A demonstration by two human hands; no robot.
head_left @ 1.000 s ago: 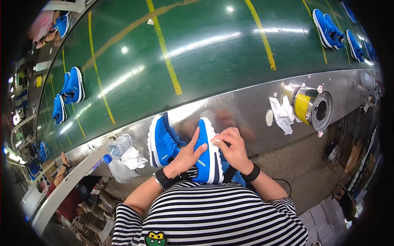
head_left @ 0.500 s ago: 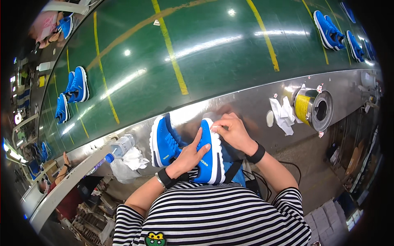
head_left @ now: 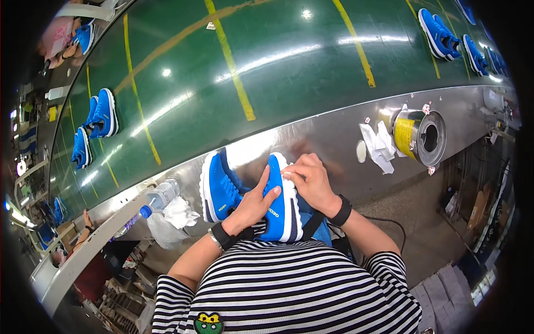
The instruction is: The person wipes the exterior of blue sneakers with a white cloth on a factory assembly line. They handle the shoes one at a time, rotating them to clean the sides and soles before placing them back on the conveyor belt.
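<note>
The left hand (head_left: pixel 251 207) is clamped across the top of the blue shoe (head_left: pixel 283 220), thumb and index finger apart, while the right hand (head_left: pixel 311 177) has its fingertips bunched at the white sole's edge near the toe; I cannot tell whether they pinch anything small. The hands are apart, both on this one shoe, which lies toe outward with its heel at the striped shirt (head_left: pixel 289 284). If the left grip loosened while the right fingers pressed sideways, the shoe could roll or skid, and the fingers might smudge the blue upper. A slip toward the left could also bump the other shoe (head_left: pixel 219 186), just beside it, and knock it over. The metal ledge (head_left: pixel 339 147) looks slick and narrow, so a pushed shoe could slide off. Farther right, an elbow or sleeve swung wide might catch the loose paper (head_left: pixel 379 149) or tip the round tin (head_left: pixel 404 133); on the left, the bottle (head_left: pixel 162 195) and crumpled tissue (head_left: pixel 181 212) sit near the edge, where a stray forearm could drag them down.
</note>
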